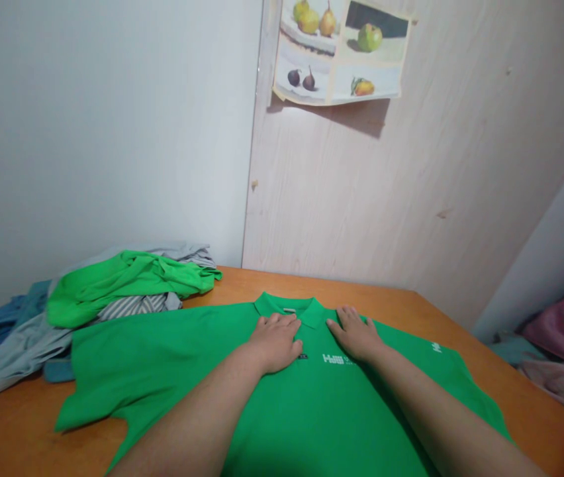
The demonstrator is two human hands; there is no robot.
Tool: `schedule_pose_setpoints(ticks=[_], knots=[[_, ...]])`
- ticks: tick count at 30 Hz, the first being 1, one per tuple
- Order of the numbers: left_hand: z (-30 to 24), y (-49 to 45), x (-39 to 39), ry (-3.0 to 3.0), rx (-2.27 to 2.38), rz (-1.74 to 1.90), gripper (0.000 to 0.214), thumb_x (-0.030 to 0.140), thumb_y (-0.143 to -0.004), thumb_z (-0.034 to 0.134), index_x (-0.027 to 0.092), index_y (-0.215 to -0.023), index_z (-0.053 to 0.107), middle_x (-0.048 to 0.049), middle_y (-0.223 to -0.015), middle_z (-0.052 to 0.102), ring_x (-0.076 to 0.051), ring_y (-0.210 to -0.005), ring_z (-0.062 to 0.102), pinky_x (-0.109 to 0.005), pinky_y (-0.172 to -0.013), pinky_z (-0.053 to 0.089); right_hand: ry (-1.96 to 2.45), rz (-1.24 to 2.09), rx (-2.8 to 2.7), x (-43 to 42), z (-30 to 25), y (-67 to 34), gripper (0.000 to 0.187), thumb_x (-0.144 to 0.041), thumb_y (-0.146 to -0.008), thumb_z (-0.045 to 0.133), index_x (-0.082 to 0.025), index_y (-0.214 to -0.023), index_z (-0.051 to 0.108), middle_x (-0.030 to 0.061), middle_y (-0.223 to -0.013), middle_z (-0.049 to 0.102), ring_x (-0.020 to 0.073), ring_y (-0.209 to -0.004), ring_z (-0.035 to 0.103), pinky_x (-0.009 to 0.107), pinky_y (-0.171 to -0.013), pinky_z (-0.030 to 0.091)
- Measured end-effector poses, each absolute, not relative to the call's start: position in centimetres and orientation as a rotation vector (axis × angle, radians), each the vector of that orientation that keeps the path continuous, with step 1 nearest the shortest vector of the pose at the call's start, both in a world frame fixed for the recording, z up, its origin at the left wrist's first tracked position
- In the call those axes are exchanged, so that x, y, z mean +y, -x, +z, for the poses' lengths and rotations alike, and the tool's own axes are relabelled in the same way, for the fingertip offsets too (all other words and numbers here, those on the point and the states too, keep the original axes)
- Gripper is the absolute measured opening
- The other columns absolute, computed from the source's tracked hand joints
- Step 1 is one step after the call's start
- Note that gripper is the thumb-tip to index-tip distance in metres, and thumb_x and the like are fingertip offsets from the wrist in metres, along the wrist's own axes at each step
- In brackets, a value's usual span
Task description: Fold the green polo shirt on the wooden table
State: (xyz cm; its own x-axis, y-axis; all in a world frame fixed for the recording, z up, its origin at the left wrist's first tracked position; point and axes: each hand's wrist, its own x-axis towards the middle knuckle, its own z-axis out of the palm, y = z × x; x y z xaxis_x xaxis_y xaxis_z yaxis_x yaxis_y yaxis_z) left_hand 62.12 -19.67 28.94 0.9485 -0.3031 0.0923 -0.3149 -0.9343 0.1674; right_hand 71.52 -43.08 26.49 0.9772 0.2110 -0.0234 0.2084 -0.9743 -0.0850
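Observation:
A green polo shirt (173, 358) lies spread face up on the orange wooden table (461, 338), collar pointing away from me. My left hand (276, 340) rests flat on the chest just below the collar, fingers stretched out. My right hand (356, 333) lies flat beside it, to the right of the placket and next to the white chest logo (334, 359). Both palms press on the fabric and hold nothing. Both forearms reach in from the bottom edge across the shirt.
A heap of clothes (113, 291), bright green on top with grey, striped and blue pieces, sits at the table's left rear. A fruit poster (341, 50) hangs on the wood panel wall behind. Pink and grey fabric (560, 344) lies off the table at right.

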Motion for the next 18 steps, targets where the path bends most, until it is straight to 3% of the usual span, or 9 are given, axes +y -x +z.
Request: schedule_pose_setpoints(ticks=[6,11,18], knots=[[28.8,-62.2,-19.6,-2.928,-0.477,0.114,0.058,0.050,-0.093,0.034,0.026,-0.145,0.041,-0.0055,-0.156,0.035,-0.033,-0.137,0.035,-0.055,-0.105,0.033,2.997,0.083,-0.420,-42.5,26.4,-71.4,0.076,-0.066,-0.094,0.016,-0.021,-0.155,0.021,0.0081,-0.162,0.016,0.0261,-0.149,0.009,0.056,-0.117,0.008],[28.6,-62.5,-19.5,-2.925,-0.488,0.126,0.058,0.050,-0.093,0.034,0.026,-0.145,0.042,-0.0047,-0.156,0.035,-0.032,-0.137,0.035,-0.053,-0.105,0.033,2.986,0.047,-0.352,-44.9,27.0,-71.6,0.077,-0.067,-0.095,0.017,-0.018,-0.153,0.028,0.0103,-0.161,0.021,0.0250,-0.148,0.017,0.047,-0.117,0.017],[28.6,-62.6,-19.4,-2.932,-0.492,0.096,0.058,0.049,-0.093,0.034,0.026,-0.146,0.040,-0.0046,-0.157,0.033,-0.031,-0.138,0.033,-0.054,-0.106,0.031,3.045,-0.046,-0.025,-52.5,26.5,-71.2,0.077,-0.062,-0.095,0.016,-0.012,-0.151,0.033,0.0148,-0.159,0.025,0.0298,-0.147,0.017,0.051,-0.116,0.019]])
